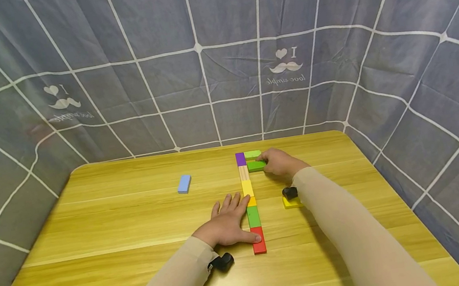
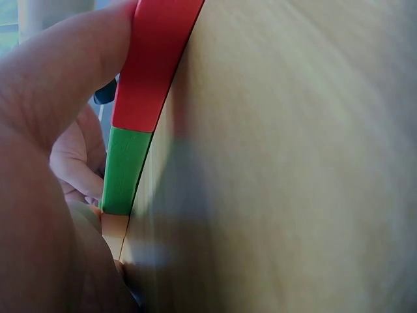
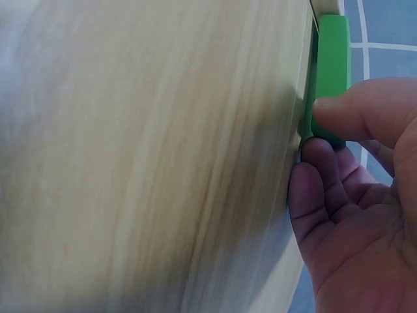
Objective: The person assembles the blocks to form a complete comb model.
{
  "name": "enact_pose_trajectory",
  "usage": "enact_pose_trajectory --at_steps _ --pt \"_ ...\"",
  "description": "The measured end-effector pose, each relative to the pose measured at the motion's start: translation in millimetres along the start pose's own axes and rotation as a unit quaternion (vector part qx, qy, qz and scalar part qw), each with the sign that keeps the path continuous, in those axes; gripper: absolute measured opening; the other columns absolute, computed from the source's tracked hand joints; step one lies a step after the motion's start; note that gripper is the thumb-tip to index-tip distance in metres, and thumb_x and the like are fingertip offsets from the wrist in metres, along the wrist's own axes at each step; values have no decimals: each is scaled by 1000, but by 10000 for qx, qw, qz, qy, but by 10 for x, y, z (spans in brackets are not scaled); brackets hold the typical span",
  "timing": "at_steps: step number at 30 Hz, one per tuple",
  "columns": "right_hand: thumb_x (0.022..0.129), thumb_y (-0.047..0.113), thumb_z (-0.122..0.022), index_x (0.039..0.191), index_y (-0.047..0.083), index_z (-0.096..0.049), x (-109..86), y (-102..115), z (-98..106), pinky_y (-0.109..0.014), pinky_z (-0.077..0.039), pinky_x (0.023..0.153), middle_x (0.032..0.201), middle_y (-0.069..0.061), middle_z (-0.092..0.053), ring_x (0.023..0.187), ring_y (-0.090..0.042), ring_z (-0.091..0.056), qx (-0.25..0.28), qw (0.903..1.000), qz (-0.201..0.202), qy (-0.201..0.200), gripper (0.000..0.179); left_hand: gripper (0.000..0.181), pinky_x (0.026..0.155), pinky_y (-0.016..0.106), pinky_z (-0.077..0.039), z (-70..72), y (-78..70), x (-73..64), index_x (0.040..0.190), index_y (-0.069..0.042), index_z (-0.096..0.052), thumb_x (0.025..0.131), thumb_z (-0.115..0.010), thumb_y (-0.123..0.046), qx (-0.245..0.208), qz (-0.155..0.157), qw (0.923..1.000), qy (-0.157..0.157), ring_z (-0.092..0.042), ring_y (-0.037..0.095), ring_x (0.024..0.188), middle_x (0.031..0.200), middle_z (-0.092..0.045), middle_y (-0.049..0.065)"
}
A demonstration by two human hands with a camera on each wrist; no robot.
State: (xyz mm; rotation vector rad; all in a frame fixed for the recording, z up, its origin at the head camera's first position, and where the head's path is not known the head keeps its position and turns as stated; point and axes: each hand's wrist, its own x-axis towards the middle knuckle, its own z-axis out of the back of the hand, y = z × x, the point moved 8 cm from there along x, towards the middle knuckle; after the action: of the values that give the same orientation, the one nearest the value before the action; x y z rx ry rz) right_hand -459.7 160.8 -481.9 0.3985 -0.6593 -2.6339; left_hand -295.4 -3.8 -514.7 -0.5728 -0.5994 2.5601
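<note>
A straight row of flat blocks runs away from the person: a red block [image 1: 260, 247], a green block [image 1: 253, 216], an orange block [image 1: 253, 201], a yellow block [image 1: 247, 188], a plain wood block [image 1: 244, 173] and a purple block [image 1: 241, 159]. My left hand [image 1: 225, 223] lies beside the row with fingers spread, its thumb on the red block and its index fingertip at the orange one. My right hand [image 1: 280, 162] pinches a darker green block [image 3: 333, 72] between thumb and fingers, right of the wood block. Just beyond it, a light green block [image 1: 252, 155] meets the purple block's side.
A light blue block [image 1: 184, 184] lies apart on the left of the wooden table [image 1: 112, 220]. Under the right forearm, a yellow block [image 1: 292, 202] is partly hidden by the wrist camera. Grey curtain [image 1: 167, 83] with white lines hangs behind the table and along both sides.
</note>
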Motion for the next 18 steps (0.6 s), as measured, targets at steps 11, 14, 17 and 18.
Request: enact_pose_trajectory --at_steps 11,14,17,18 --pt "94 -2 -57 148 7 -61 -4 -4 -26 -50 -40 122 151 -18 -61 147 -36 -50 95 9999 -81 -10 55 120 130 61 6 17 -17 -18 172 -24 -10 82 -76 -71 3 9 10000 -40 7 35 166 179 1 9" --pt "94 -2 -57 149 7 -60 3 -19 -47 -50 -38 123 152 -17 -59 149 -36 -47 166 9998 -123 23 55 120 130 62 4 40 -43 -42 172 -23 -11 83 -75 -72 -4 -4 10000 -3 5 36 166 179 -1 11" --pt "95 -1 -58 149 6 -60 6 -27 -60 -50 -37 124 153 -17 -58 150 -36 -46 263 9995 -153 20 55 118 130 62 3 62 -59 -60 171 -22 -13 84 -74 -72 11 -5 10000 -5 3 36 166 179 -3 12" --pt "95 -1 -58 149 6 -59 7 -28 -63 -50 -37 124 154 -17 -58 150 -36 -46 286 9995 -162 17 55 118 130 62 2 70 -63 -66 171 -22 -13 84 -74 -72 27 -5 10000 -18 2 37 166 179 -4 12"
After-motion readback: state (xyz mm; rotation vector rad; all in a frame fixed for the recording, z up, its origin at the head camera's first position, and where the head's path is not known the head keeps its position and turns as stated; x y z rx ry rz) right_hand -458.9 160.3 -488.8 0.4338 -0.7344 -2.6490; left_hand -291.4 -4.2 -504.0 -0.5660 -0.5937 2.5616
